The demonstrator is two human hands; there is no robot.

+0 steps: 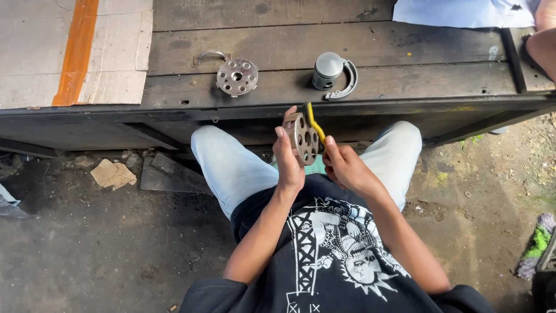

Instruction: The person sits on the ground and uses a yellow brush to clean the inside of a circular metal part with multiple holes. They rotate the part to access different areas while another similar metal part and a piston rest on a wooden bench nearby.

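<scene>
At the upper left, toward ten o'clock, a flattened sheet of pale cardboard [110, 52] with an orange tape stripe [76, 52] is lying on a dark wooden platform [405, 46], while a torn scrap of brown cardboard [113, 173] is sitting on the dirt floor [87, 249] below it at nine o'clock. Moving right along the planks, a curved metal piece [210, 55] is lying just beside a round perforated metal disc [237, 76] at eleven o'clock.

At centre frame, a seated person in light jeans and a black printed T-shirt is gripping a second perforated metal drum [303, 138] in the left hand [288, 162], fingers wrapping its left edge and thumb curling over the top, holding it upright just above the knees and below the platform's edge. The right hand [343, 165] is closing tightly around the handle of a yellow-handled tool [315, 123], its tip pressing against the drum's upper right edge; what sort of tool it is cannot be told.

Past twelve o'clock, a domed grey metal cylinder [328, 69] is standing on the platform with a curved shoe-shaped part [346, 84] hugging its right side. At one o'clock a pale blue sheet [463, 13] is covering the far edge, and at four o'clock a green and purple brush-like thing [536, 245] is resting on the ground
</scene>
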